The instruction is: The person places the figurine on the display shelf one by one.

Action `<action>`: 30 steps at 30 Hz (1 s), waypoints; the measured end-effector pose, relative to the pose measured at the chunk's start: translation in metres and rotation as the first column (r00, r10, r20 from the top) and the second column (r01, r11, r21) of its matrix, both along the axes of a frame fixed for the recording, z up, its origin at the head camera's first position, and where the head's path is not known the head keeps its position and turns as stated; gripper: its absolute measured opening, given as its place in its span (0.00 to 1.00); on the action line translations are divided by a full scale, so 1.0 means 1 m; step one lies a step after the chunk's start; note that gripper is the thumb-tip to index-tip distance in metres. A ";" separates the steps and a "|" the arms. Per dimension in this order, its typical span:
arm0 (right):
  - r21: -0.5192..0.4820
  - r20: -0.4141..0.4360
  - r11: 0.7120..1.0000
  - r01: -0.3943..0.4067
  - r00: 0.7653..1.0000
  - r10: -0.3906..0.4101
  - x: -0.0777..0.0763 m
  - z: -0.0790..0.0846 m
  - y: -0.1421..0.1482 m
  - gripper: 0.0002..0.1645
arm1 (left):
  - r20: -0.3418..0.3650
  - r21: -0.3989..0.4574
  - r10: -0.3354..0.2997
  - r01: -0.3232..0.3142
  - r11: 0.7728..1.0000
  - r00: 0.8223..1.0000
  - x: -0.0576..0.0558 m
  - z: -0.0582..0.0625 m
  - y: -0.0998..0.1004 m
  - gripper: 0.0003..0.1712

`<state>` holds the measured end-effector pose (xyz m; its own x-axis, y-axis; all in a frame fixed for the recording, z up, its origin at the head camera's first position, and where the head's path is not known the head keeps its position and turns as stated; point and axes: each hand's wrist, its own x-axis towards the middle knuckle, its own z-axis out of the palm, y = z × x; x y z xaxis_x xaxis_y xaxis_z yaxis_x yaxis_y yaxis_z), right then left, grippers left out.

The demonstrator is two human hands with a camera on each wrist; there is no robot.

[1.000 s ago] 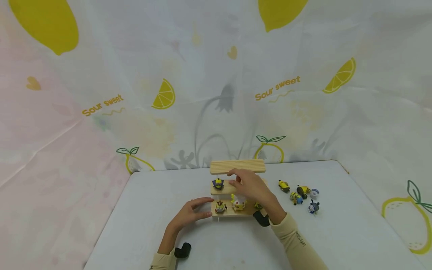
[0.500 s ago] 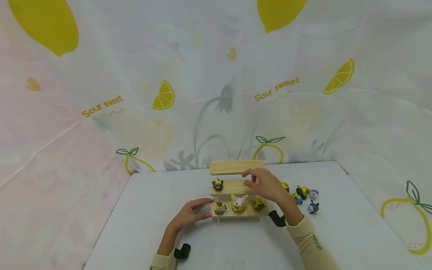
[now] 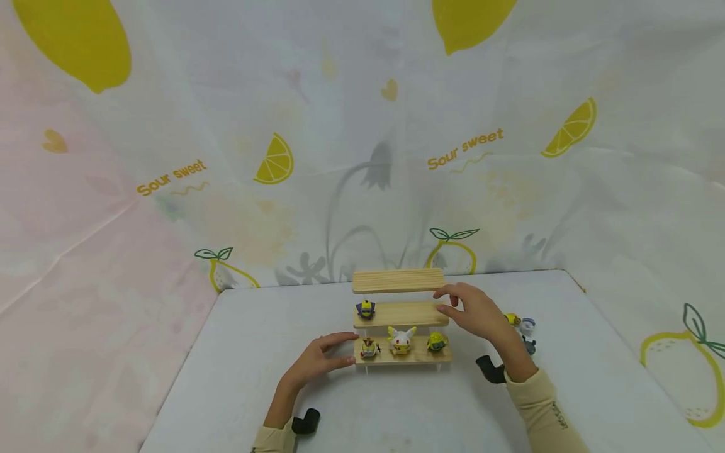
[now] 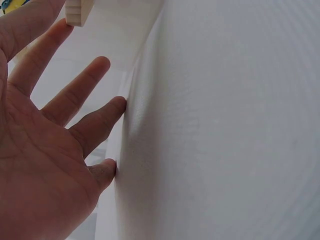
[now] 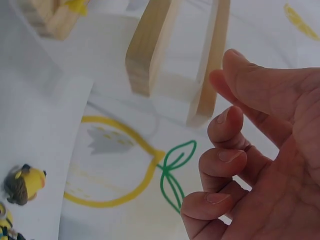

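Since the earlier frames, the right hand [image 3: 476, 314] has been drawn rightward, and more of the middle board [image 3: 404, 313] is uncovered. Nearest, the left hand [image 3: 317, 360] is held with fingers spread at the left end of a three-tier pale wooden stand [image 3: 418, 353] on the white desk [image 3: 272, 327]; whether it is touched cannot be told. Light, stiff and grippy handling is expected of the stand, best taken by its board ends, as its clear supports [image 3: 367, 370] look more fragile. Three small toy figures [image 3: 400, 341] are borne by the lowest tier, and a yellow figure with a blue cape [image 3: 365, 309] by the middle one. At the stand's right end, the right hand's fingers are loosely bent, thumb and forefinger apart, nothing held. Beyond, loose toy figures [image 3: 527, 324] are partly hidden by the right arm [image 3: 514, 357]
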<state>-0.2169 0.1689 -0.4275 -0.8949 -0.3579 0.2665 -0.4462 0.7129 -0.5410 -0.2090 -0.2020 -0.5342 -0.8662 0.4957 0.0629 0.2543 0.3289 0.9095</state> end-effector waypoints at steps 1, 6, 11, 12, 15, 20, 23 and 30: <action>0.001 -0.001 1.000 0.006 1.000 -0.006 0.000 0.000 0.003 0.12 | -0.003 -0.001 0.000 0.000 1.000 1.000 -0.002 -0.004 -0.001 0.28; 0.018 0.000 1.000 0.026 1.000 -0.026 0.002 0.000 0.017 0.13 | -0.001 0.007 -0.004 0.004 1.000 1.000 -0.002 -0.005 -0.001 0.28; 0.024 0.023 0.999 0.045 0.999 -0.046 0.001 -0.002 0.028 0.12 | -0.009 0.011 -0.008 0.008 1.000 1.000 -0.002 -0.005 -0.001 0.28; 0.025 0.026 0.999 0.047 0.999 -0.047 0.001 -0.003 0.029 0.11 | -0.011 0.012 -0.008 0.008 1.000 1.000 -0.002 -0.005 -0.001 0.28; 0.030 0.034 0.998 0.058 0.998 -0.059 0.001 -0.006 0.034 0.11 | -0.007 0.013 -0.009 0.009 1.000 1.000 -0.002 -0.005 -0.001 0.28; 0.048 0.052 0.996 0.074 0.996 -0.076 0.004 -0.009 0.043 0.10 | -0.013 0.007 -0.014 0.014 1.000 1.000 -0.002 -0.005 -0.001 0.28; 0.073 0.086 0.993 0.089 0.992 -0.095 0.006 -0.010 0.046 0.10 | -0.022 0.006 -0.012 0.012 1.000 1.000 -0.002 -0.005 -0.001 0.28; 0.224 0.129 0.963 0.151 0.975 -0.183 0.001 -0.022 0.056 0.13 | -0.040 -0.001 -0.011 0.011 1.000 0.999 -0.002 -0.005 -0.001 0.28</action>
